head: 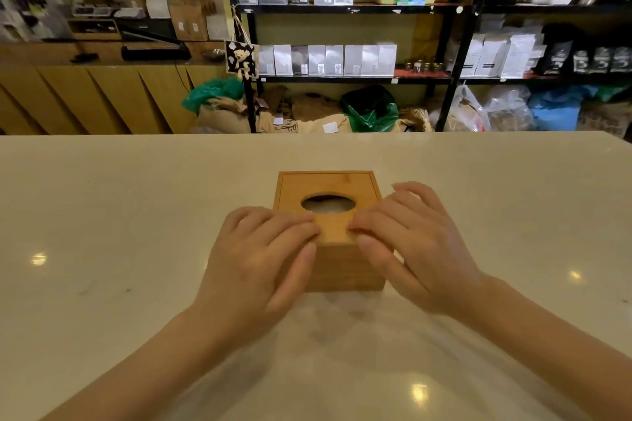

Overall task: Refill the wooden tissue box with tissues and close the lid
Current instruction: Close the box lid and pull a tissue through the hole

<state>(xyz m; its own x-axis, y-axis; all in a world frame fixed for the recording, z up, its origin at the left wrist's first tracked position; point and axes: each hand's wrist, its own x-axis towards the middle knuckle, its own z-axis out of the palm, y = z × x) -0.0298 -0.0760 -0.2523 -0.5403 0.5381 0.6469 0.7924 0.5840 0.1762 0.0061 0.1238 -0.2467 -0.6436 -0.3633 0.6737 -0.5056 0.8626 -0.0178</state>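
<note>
A square wooden tissue box [345, 267] stands on the pale table in front of me. Its sliding lid [328, 186] lies flat on top, with an oval hole in the middle through which white tissues [329, 206] show. My left hand [261, 260] rests on the box's near left corner, fingertips flat on the lid and thumb down the front face. My right hand [408, 246] rests on the near right corner, fingers spread across the lid's right edge. Both hands press on the box; neither lifts anything.
The pale stone table [136, 215] stretches wide to all sides. Beyond its far edge stand black shelves [342, 8] with white and grey bags, sacks on the floor [307, 113], and a wooden counter [85, 85] at the left.
</note>
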